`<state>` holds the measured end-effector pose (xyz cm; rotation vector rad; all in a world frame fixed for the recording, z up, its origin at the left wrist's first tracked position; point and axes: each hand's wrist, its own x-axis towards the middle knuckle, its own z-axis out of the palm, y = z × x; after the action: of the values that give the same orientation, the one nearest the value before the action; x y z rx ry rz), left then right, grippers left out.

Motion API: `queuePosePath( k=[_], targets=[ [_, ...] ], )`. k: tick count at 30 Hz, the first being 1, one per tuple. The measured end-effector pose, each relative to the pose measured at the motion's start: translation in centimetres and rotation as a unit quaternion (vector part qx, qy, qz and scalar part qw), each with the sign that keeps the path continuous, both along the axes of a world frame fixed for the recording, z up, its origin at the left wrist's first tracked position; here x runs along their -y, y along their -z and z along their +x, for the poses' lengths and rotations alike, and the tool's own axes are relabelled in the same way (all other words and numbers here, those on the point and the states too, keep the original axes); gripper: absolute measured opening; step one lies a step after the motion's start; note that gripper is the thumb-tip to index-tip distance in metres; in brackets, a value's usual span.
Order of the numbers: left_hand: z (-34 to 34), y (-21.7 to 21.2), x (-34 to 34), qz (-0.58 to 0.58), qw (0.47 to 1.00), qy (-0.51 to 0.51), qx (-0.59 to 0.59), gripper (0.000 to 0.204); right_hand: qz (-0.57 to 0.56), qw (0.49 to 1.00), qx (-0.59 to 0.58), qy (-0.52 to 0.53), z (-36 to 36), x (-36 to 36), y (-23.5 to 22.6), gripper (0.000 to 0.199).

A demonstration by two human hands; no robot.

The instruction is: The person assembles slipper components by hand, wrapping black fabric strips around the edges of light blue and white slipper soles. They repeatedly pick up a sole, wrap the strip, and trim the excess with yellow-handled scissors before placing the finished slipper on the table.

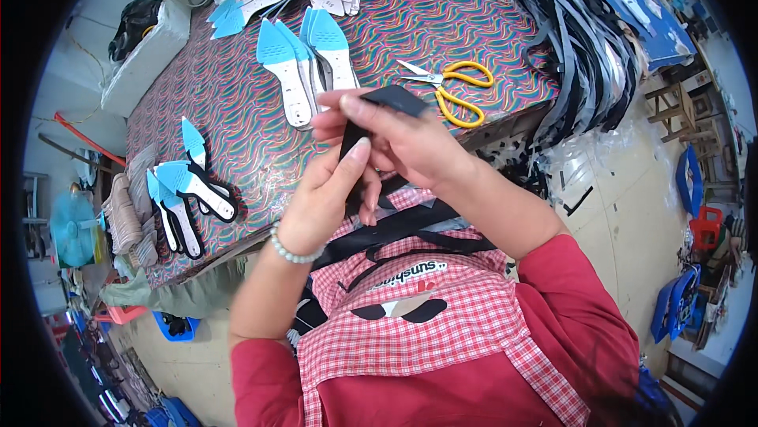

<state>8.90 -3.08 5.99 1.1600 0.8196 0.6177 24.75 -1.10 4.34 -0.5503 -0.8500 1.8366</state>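
Now both hands are pinching the black strap (371, 123): right hand (403, 139) gripping its top, left hand (332, 190) lower; it is running upright between them.

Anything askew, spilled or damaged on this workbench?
Nothing looks damaged or spilled. Both hands, left hand and right hand, hold a black strap; yellow-handled scissors lie open on the table.

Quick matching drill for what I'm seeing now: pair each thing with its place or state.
Things:
1. yellow-handled scissors
2. black flat strap piece
3. white bead bracelet
4. white insoles with blue tips

Places or states:
A. around the left wrist
B. lying on the swirl-patterned table, beyond the hands
C. pinched between both hands
D. lying on the table's right part, blades pointing left

Pairs: 1-D, 2-C, 3-A, 4-B
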Motion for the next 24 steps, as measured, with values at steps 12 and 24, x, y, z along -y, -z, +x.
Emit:
queuePosePath(
  k=[12,24],
  targets=[
    [-4.2,7.4,-5.7,0.351,0.821,-0.305,-0.33,0.045,-0.023,0.971,0.224,0.084,0.3,-5.0,6.8,0.036],
    [-7.4,13.2,-17.4,0.42,0.708,-0.276,-0.497,0.063,0.579,0.61,0.513,0.172,-5.2,-9.4,13.3,0.024]
  ],
)
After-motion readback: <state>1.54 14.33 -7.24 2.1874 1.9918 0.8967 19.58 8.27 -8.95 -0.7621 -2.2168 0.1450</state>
